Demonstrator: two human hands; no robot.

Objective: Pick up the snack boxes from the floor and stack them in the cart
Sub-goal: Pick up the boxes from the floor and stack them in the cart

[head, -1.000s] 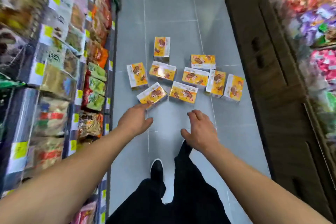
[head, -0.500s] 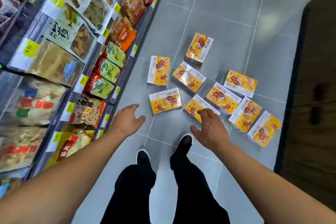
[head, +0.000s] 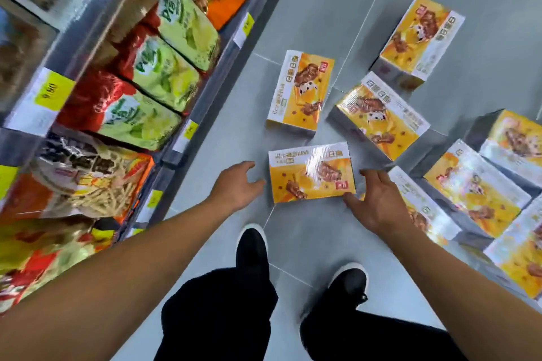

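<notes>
Several yellow-and-white snack boxes lie scattered on the grey tiled floor. The nearest snack box (head: 311, 175) lies flat between my hands. My left hand (head: 234, 186) hovers open just off its left edge, fingers spread. My right hand (head: 377, 199) is open at its right edge, the thumb by the lower right corner, and it covers part of another box (head: 425, 214). More boxes lie beyond: one (head: 300, 91) upright in view, one (head: 381, 117) angled, one (head: 422, 38) farther back. No cart is in view.
A shelf unit (head: 187, 114) packed with snack bags runs along the left, yellow price tags on its edges. My two black shoes (head: 252, 246) stand on the floor just below the nearest box. Further boxes (head: 475, 184) crowd the right edge.
The view has dropped much closer to the floor. Both hands have reached down and now flank the nearest box, the right hand shifting from above the neighbouring box to this one's edge.
</notes>
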